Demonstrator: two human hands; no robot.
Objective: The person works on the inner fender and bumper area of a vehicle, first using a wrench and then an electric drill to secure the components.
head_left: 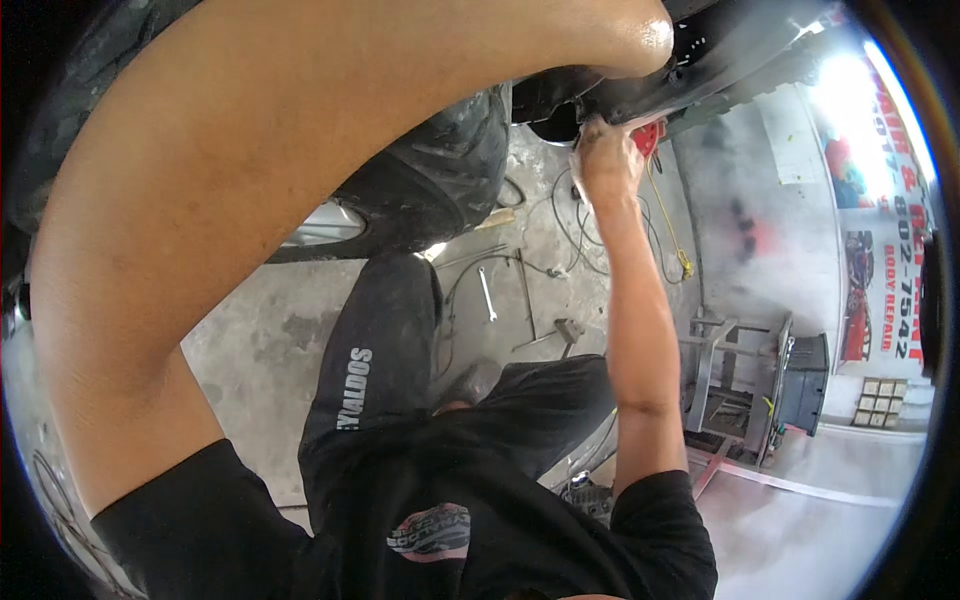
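My left arm reaches across the top of the view, close to the camera. Only the bright end of my left hand (645, 45) shows beside dark car parts; its fingers are hidden. Further down and away, my right hand (607, 165) is closed, with its fingers curled at the lower edge of a curved black car panel (690, 85). Just behind that hand sits a round red object (648, 138), partly covered. To the left of the panel is a black tire (430, 175) with a silver wheel rim (325, 225), partly hidden by my left arm.
On the concrete floor lie a wrench (487, 294), a long-handled metal tool (568, 332) and dark cables (560, 215). A yellow cord (685, 262) hangs near the right wall. Metal stands (725, 370) and a dark bin (803, 385) stand on the right, below a printed banner (880, 270).
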